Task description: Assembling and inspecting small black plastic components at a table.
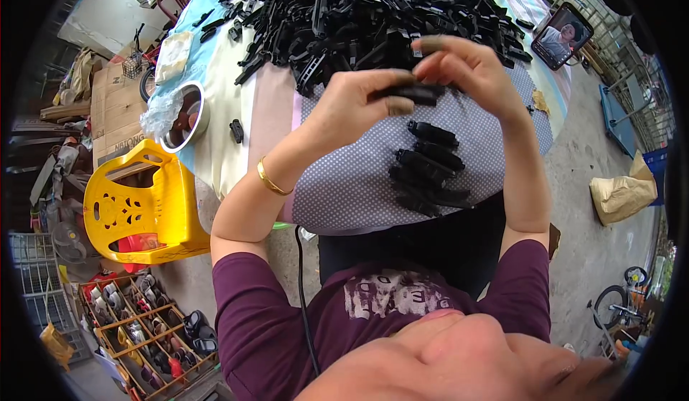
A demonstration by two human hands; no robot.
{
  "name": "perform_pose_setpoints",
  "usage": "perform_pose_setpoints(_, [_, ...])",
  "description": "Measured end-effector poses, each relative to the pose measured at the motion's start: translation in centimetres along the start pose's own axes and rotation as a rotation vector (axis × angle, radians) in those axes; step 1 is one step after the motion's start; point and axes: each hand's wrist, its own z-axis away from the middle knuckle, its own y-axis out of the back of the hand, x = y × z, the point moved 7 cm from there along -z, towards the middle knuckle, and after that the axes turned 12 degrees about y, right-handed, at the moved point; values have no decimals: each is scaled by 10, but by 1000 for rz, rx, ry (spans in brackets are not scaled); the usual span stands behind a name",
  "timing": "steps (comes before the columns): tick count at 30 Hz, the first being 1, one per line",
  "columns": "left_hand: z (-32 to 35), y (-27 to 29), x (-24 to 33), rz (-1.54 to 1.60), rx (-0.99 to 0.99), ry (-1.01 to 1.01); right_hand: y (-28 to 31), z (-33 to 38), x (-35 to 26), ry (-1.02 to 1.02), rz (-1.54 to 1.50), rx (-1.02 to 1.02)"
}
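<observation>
My left hand point(359, 105) is closed round a black plastic part point(418, 95), thumb below and fingers above, over the near side of the table. Close by its right end, my right hand point(470, 74) has its fingers curled in a pinch. Whatever lies between those fingertips is too small and blurred to name. Beneath both hands, several similar black plastic parts point(429, 158) lie in a rough column on the dotted grey cloth point(337, 178). A large heap of black plastic parts point(373, 13) covers the far side of the table.
At the table's left are a single black part point(237, 130), a white bowl point(199, 132) with a plastic bag and a folded cloth point(174, 57). A phone point(563, 36) stands at the right edge. A yellow chair point(176, 207) and a shoe rack point(136, 329) stand left; a paper sack point(623, 194) sits right.
</observation>
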Motion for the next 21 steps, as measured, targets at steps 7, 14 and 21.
perform_pose_setpoints(7, [6,-38,-9,-472,-282,-268,14,0,-8,15,708,-106])
perform_pose_setpoints(14, [-15,-33,-11,-966,308,-523,16,0,0,173,1055,-13])
perform_pose_setpoints(21, [-20,-39,-13,-1190,330,-529,20,1,5,161,1095,37])
